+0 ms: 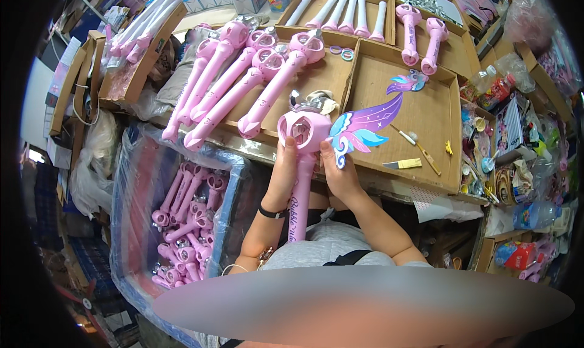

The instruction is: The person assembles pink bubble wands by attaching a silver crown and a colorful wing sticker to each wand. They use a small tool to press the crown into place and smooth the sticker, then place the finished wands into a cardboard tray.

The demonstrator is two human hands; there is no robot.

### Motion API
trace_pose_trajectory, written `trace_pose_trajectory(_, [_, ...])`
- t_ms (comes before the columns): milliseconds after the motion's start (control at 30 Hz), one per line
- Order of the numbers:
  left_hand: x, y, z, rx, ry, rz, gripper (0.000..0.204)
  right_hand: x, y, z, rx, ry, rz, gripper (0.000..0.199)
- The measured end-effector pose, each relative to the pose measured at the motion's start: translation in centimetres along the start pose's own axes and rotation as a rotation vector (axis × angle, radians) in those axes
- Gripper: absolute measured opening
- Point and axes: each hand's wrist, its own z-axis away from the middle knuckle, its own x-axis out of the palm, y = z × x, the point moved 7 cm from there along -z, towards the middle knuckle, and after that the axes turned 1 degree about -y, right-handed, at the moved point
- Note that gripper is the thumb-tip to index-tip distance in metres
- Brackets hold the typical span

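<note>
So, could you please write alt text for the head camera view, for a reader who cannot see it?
Two bare hands hold an upright pink toy wand over a cardboard tray: the left hand grips its neck, while the right hand holds a blue and purple wing piece against its head. More pink wands lie in the next tray, and others fill a plastic-lined bin lower left.

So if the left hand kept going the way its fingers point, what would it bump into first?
The left hand points up and away along the wand it holds. Going straight on, it would probably meet the near end of a pink wand in the tray first, though depth is hard to judge.
</note>
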Motion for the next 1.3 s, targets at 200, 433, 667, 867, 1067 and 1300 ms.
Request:
trace_pose_trajectory(200, [0.0, 0.7, -0.2, 0.061, -0.075, 0.029, 0.062, -0.7, -2.1, -0.2, -0.039, -0.113, -0.041, 0.040])
trace_pose_trajectory(433, [-0.8, 0.0, -0.9, -0.099, -0.129, 0.265, 0.072, -3.1, -0.5, 1.0, 0.322, -0.234, -0.341, 0.029])
trace_pose_trajectory(667, [-1.1, -0.4, -0.7, -0.112, -0.284, 0.584, 0.081, -12.1, 1.8, -2.1, 0.290, 0.199, -0.844, 0.033])
trace_pose_trajectory(867, [-0.4, -0.8, -0.9, -0.124, -0.455, 0.802, 0.108, -13.5, 2.4, -4.5, 0.073, 0.320, 0.657, 0.042])
trace_pose_trajectory(1067, [-0.1, -0.4, -0.6, -0.112, -0.564, 0.941, 0.112, -11.4, 4.8, -6.5, 0.220, 0.003, 1.183, 0.032])
trace_pose_trajectory(1300, [-0.2, -0.2, -0.8, -0.134, -0.709, 1.157, 0.108, -10.5, -4.0, -1.0, -0.207, 0.129, 0.297, 0.015])
